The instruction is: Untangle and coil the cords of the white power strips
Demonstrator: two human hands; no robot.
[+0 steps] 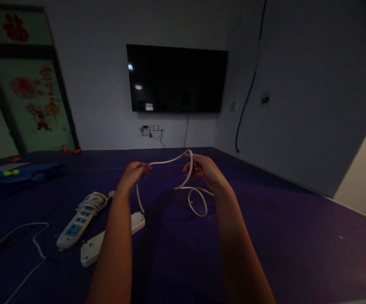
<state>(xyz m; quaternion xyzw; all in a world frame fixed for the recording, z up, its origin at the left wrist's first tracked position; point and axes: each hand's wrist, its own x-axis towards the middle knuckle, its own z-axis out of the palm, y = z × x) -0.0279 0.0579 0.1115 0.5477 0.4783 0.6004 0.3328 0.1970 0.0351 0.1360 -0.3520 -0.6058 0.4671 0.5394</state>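
Observation:
A white power cord (167,161) runs between my two hands above the dark purple floor. My left hand (135,173) pinches it near the end that drops to a white power strip (138,221), which lies face down and is partly covered by my left forearm. In my right hand (203,169) the cord passes over the thumb and fingers and hangs in a bend. Below that hand, more of the cord rests in a loose loop. A second power strip (75,226) lies face up to the left, its own cord wound around its far end.
A thin white cable (37,242) trails across the floor at lower left. Blue cloth (40,172) lies farther back on the left, with small orange pieces (75,150) beyond it. A television (176,80) hangs on the back wall, and a black cable (249,90) dangles along the right wall.

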